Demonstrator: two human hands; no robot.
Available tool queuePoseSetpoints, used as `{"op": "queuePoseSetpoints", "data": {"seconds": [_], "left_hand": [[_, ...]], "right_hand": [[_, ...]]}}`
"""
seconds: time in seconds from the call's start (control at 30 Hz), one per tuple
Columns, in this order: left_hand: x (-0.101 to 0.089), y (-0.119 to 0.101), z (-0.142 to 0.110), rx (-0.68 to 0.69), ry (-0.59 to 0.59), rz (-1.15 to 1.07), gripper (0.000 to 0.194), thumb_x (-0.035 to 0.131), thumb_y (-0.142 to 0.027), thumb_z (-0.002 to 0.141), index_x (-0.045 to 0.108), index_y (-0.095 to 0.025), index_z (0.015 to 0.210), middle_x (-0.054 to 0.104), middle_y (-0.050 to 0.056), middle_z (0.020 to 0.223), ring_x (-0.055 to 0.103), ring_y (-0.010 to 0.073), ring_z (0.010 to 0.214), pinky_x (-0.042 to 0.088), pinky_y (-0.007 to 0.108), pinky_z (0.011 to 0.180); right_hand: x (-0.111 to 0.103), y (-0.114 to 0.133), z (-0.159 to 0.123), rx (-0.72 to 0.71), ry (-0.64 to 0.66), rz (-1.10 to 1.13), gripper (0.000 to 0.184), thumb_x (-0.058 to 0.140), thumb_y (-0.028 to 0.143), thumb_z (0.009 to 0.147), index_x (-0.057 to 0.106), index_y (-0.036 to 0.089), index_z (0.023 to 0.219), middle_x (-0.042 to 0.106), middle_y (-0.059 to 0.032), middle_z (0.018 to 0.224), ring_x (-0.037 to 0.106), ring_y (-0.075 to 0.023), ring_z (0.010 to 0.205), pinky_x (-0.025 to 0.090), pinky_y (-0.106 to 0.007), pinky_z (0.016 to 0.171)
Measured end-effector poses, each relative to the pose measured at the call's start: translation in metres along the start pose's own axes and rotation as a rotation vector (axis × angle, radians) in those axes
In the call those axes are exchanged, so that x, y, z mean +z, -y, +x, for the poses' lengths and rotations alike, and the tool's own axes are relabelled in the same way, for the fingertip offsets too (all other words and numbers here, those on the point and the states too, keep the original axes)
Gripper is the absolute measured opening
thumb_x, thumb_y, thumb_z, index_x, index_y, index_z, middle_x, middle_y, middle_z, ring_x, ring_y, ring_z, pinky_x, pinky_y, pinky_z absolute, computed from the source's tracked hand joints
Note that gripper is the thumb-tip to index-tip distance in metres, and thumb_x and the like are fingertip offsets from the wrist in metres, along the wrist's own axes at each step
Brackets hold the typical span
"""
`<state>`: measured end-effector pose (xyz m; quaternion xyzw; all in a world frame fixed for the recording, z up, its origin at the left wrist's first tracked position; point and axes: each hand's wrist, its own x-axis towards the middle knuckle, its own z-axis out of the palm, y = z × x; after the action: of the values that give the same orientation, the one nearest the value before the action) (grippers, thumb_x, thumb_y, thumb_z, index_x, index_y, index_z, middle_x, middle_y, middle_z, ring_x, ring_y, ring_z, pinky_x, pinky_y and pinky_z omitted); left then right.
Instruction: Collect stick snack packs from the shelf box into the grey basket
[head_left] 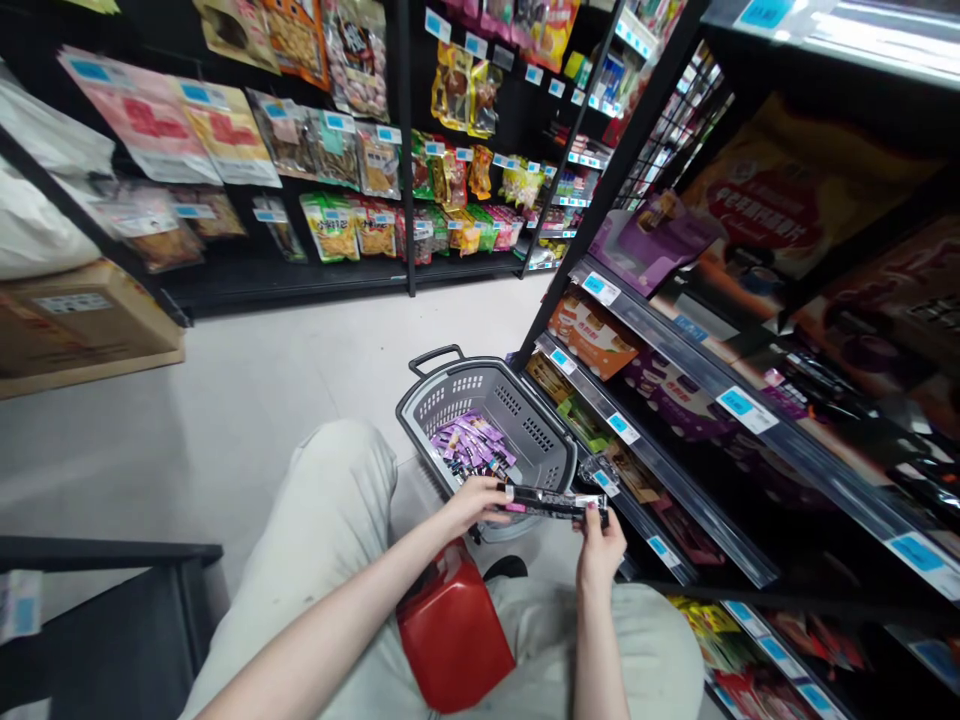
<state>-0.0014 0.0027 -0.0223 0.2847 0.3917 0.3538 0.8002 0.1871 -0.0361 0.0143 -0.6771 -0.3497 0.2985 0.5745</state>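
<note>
Both my hands hold a stack of slim black snack sticks [553, 501] level above my knees. My left hand [472, 505] grips its left end, where a pink edge shows. My right hand [598, 545] pinches the right end from below. Just beyond them a grey shopping basket [450, 395] stands on the floor, with several purple and black snack sticks [472, 447] lying in it. I am seated on a red stool [452, 632], light trousers over my knees.
A black shelf rack [675, 420] with packaged goods and blue price tags runs along my right. More snack shelves [337, 200] line the far wall. A cardboard box [82, 320] sits at the left, a dark shelf edge [105, 560] near my left knee.
</note>
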Motion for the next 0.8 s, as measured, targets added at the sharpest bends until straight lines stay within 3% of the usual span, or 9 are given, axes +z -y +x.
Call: {"op": "queuePoseSetpoints", "data": {"seconds": [0.1,0.23,0.4,0.57,0.7,0.8], "left_hand": [[0.010,0.005,-0.004,-0.029,0.126,0.267,0.029,0.070,-0.030,0.048,0.064,-0.010,0.069,0.060,0.001,0.057,0.059,0.0175,0.058,0.048,0.030,0.060],[0.019,0.010,-0.011,-0.093,0.335,0.398,0.035,0.071,-0.035,0.044,0.064,-0.010,0.068,0.059,-0.001,0.055,0.058,0.0170,0.057,0.047,0.030,0.060],[0.024,0.011,-0.017,-0.063,0.462,0.454,0.039,0.070,-0.035,0.048,0.065,-0.012,0.078,0.059,-0.002,0.060,0.055,0.0136,0.056,0.045,0.025,0.057],[0.025,0.009,-0.019,0.101,0.472,0.533,0.036,0.068,-0.036,0.053,0.064,-0.011,0.078,0.059,-0.003,0.063,0.052,0.0115,0.060,0.040,0.020,0.057],[0.022,0.010,-0.021,0.007,0.484,0.526,0.034,0.065,-0.038,0.057,0.062,-0.010,0.077,0.060,-0.001,0.060,0.052,0.0111,0.053,0.041,0.021,0.052],[0.019,0.014,-0.021,-0.126,0.485,0.457,0.033,0.065,-0.038,0.055,0.060,-0.012,0.075,0.061,0.001,0.063,0.055,0.0126,0.052,0.043,0.023,0.050]], "right_hand": [[-0.016,0.032,0.003,-0.137,0.020,-0.173,0.030,0.056,0.042,0.066,0.057,0.013,0.075,0.059,-0.0018,0.062,0.049,-0.0128,0.054,0.040,-0.023,0.052],[-0.027,0.072,0.000,-0.292,0.285,-0.420,0.024,0.056,0.037,0.068,0.059,0.014,0.076,0.060,-0.0022,0.067,0.051,-0.0149,0.061,0.039,-0.024,0.058],[-0.025,0.097,-0.010,-0.389,0.498,-0.535,0.018,0.054,0.033,0.070,0.061,0.016,0.074,0.060,-0.0019,0.070,0.052,-0.0148,0.064,0.039,-0.024,0.062],[-0.014,0.076,-0.016,-0.300,0.546,-0.421,0.017,0.054,0.031,0.071,0.060,0.015,0.068,0.058,-0.0006,0.064,0.050,-0.0128,0.060,0.039,-0.023,0.057],[-0.004,0.033,-0.017,-0.083,0.448,-0.209,0.021,0.056,0.034,0.068,0.059,0.014,0.067,0.056,0.0004,0.057,0.048,-0.0113,0.052,0.039,-0.022,0.048],[-0.001,0.000,-0.014,0.014,0.359,-0.060,0.021,0.059,0.033,0.065,0.059,0.013,0.071,0.059,-0.0005,0.061,0.051,-0.0122,0.055,0.042,-0.023,0.052]]}}
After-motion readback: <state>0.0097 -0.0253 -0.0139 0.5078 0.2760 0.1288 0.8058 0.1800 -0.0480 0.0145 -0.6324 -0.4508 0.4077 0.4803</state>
